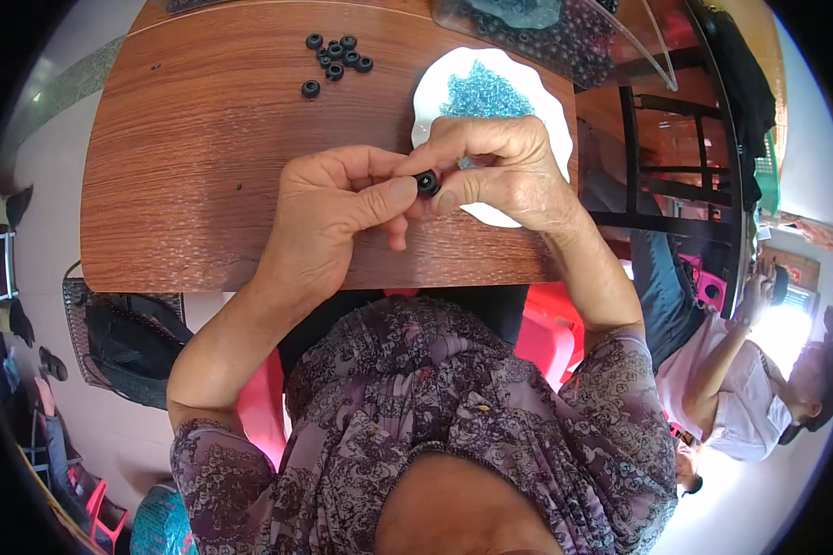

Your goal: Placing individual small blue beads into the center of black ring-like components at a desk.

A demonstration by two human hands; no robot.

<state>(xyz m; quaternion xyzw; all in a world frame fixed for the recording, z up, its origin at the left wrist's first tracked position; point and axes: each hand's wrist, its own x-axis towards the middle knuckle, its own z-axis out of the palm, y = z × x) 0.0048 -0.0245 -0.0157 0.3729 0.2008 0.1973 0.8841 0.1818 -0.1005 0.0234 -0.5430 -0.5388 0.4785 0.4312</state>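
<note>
Over the table's front part, my left hand (319,194) pinches a small round black piece (426,182) with a hole in its face between thumb and fingers. My right hand (518,166) is closed too, its thumb and fingertips at the same black piece from the right. A small clear bluish bit (465,163) shows between the right hand's fingers. Behind that hand lies a white scalloped plate (551,102) with a heap of tiny clear blue pieces (491,91). Several more round black pieces (336,57) sit in a loose cluster farther back on the table.
The brown wood-grain table (176,176) has its front edge close to my body. A clear container (565,42) of dark pieces stands at the back right. Beyond the right edge are a dark metal frame (680,139) and a seated person (740,388). A black bag (130,347) lies at lower left.
</note>
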